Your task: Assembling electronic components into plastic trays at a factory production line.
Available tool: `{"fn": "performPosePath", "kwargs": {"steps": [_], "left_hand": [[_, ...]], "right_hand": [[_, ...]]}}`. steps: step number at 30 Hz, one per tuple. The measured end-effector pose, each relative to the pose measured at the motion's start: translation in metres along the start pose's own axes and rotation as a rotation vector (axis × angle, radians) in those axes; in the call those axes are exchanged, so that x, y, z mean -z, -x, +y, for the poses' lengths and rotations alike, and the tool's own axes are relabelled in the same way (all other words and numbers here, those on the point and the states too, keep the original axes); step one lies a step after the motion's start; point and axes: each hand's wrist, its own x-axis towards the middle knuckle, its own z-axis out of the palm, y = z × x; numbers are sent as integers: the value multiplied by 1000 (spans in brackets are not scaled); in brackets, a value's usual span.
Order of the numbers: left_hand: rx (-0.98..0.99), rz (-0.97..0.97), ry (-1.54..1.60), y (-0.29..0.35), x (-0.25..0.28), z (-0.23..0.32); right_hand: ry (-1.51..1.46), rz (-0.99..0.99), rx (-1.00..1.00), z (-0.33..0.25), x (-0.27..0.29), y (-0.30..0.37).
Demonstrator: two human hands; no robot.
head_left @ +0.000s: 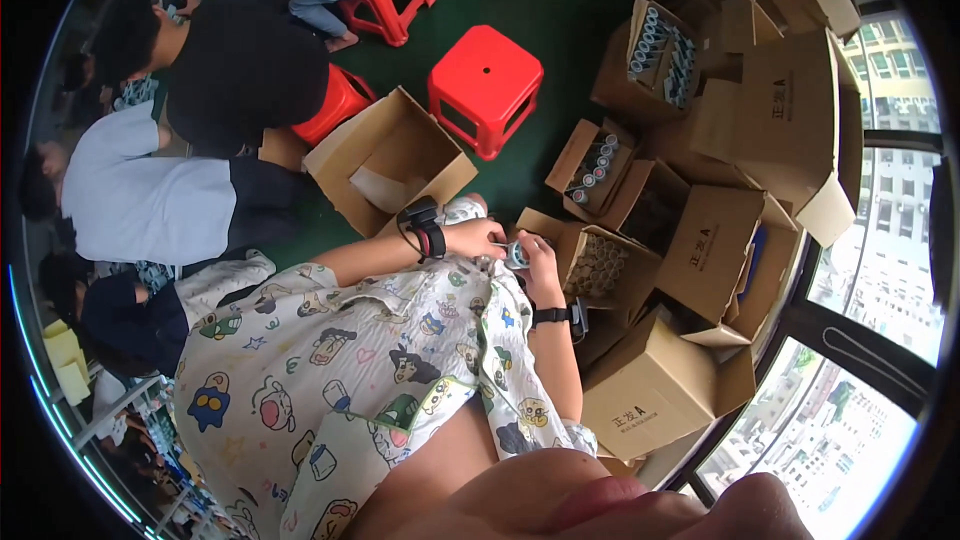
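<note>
In front of my lap, my right hand (541, 262) is closed around a small light-blue and white piece with a round end (517, 256). Its exact kind is too small to tell. From the left, my left hand (474, 238) reaches the same piece, fingers bent and pinched at its near-left side. The fingers partly cover the piece. Just right of my right hand stands an open carton (566, 240) holding many small pale round parts (597, 265).
An empty-looking open carton (345, 155) lies ahead-left, beside a red stool (487, 80). Stacked cartons (700, 250) line the right by the windows, one holding blue-and-white round-headed items (660, 55). Co-workers, one in a white shirt (150, 185), sit at left.
</note>
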Motion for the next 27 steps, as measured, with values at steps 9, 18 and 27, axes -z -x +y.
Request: {"fn": "performPosePath", "kwargs": {"steps": [9,18,27], "left_hand": [[292,-59,29,-204,111,95],[171,378,-227,-373,246,213],[141,683,265,-454,380,224]], "right_hand": [[136,25,177,-163,66,-180],[472,468,375,-341,236,-278],[411,1268,391,-496,508,-317]]}}
